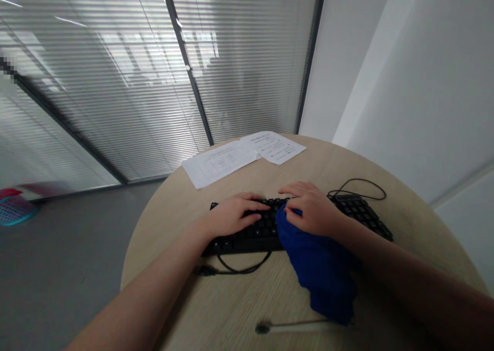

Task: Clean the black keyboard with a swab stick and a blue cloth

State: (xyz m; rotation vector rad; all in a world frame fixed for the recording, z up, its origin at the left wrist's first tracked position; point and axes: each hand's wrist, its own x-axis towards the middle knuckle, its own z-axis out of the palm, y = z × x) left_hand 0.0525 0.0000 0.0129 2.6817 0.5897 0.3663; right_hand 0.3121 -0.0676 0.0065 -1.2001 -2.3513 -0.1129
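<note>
A black keyboard (247, 245) lies across the round table, its keys partly hidden under both hands. My left hand (233, 214) rests flat on its left part, fingers stretched out over the keys and nothing held. Over the middle and right keys, my right hand (312, 209) pinches one end of a blue cloth (326, 271) between thumb and fingers. The rest of the cloth hangs down onto the tabletop towards me. At the near side lies a thin tool with a dark round head (263, 328), its far end under or beside the cloth.
A black cable (241, 272) loops in front of the keyboard, and another cable loop (365, 180) lies behind its right end. Two printed sheets (224, 163) overlap at the table's (417, 248) far edge. Blinds and a white wall stand beyond; a basket (17, 209) is on the floor left.
</note>
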